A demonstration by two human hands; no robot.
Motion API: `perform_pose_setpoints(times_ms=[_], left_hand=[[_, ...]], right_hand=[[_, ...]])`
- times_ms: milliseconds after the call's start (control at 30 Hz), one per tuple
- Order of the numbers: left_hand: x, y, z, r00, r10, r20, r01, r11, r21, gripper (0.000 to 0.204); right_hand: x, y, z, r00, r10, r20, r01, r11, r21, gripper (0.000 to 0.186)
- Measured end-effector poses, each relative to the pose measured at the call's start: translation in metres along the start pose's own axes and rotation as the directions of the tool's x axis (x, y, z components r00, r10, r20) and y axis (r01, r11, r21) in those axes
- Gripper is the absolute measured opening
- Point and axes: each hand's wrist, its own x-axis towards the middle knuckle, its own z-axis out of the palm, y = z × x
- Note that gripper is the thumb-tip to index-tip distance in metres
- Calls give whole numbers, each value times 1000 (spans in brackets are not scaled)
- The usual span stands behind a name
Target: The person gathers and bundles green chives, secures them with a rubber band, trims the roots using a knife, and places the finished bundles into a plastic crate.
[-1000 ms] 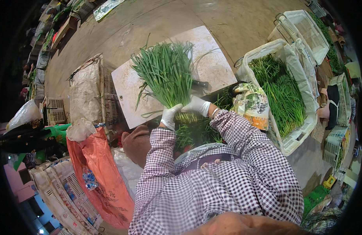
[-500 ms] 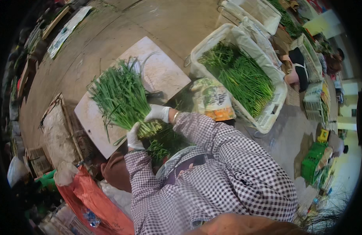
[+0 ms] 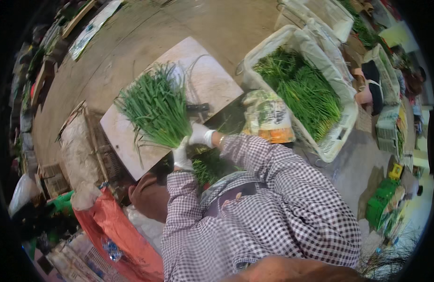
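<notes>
A large bunch of long green leafy stalks (image 3: 153, 101) lies over a dirty white board (image 3: 203, 68). My left hand (image 3: 181, 152), in a white glove, is closed round the stalk ends. My right hand (image 3: 201, 135), also gloved, is closed on the same bunch just above and to the right. A black knife handle (image 3: 198, 107) shows beside the leaves; its blade is hidden. More loose greens (image 3: 205, 167) lie under my hands at my lap.
A white basket (image 3: 341, 141) of greens stands at the right beside a printed bag (image 3: 268, 115). Left are an orange sack (image 3: 113, 235) and a pale wrapped bundle (image 3: 73, 150). A green crate (image 3: 381, 202) is at far right, more baskets (image 3: 391, 84) behind.
My view has turned since a second ago, with the scene shifting left, then slightly back right. Both hands stay on the bunch, which is still over the board.
</notes>
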Motion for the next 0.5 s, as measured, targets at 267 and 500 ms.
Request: perform_pose_setpoints(times_ms=[267, 500], left_hand=[[2, -1, -13, 959, 225, -173, -223, 974, 29, 36], [-2, 20, -53, 997, 55, -55, -52, 997, 57, 26]], right_hand=[[3, -24, -24, 982, 99, 159, -70, 982, -177, 54], [7, -40, -64, 973, 152, 172, -144, 988, -60, 73]])
